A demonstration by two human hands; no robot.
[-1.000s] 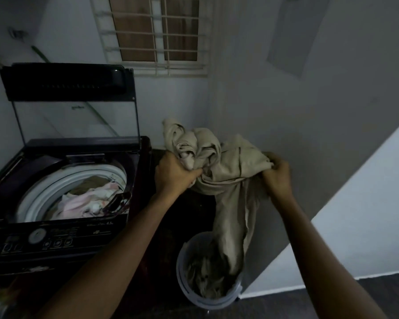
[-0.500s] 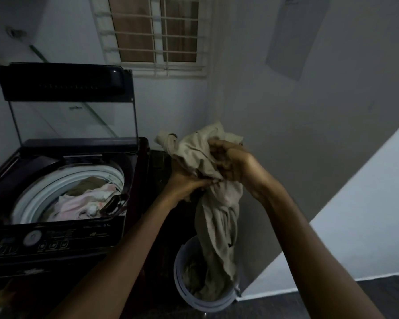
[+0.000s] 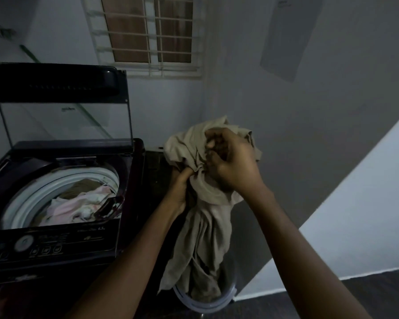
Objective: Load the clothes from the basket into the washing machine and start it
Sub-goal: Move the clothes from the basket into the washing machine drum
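A beige garment (image 3: pixel 205 231) is bunched at chest height above the pale round basket (image 3: pixel 207 306) on the floor, and its lower end still hangs into the basket. My left hand (image 3: pixel 181 192) grips the bundle from below. My right hand (image 3: pixel 230 162) clutches its top folds. To the left stands the dark top-loading washing machine (image 3: pixel 129 203) with its lid (image 3: pixel 55 88) raised. Pink and beige clothes (image 3: pixel 78 203) lie in its drum. The control panel (image 3: pixel 44 246) with a dial runs along its front.
A barred window (image 3: pixel 148 33) sits in the back wall. A grey wall with a paper sheet (image 3: pixel 290 35) closes the right side. Dark floor (image 3: pixel 378 293) shows at the lower right, and the basket stands in the narrow gap between machine and wall.
My hands, spread apart on the garment a second ago, have come together and gathered the cloth into a tighter bundle. More of the garment has risen out of the basket.
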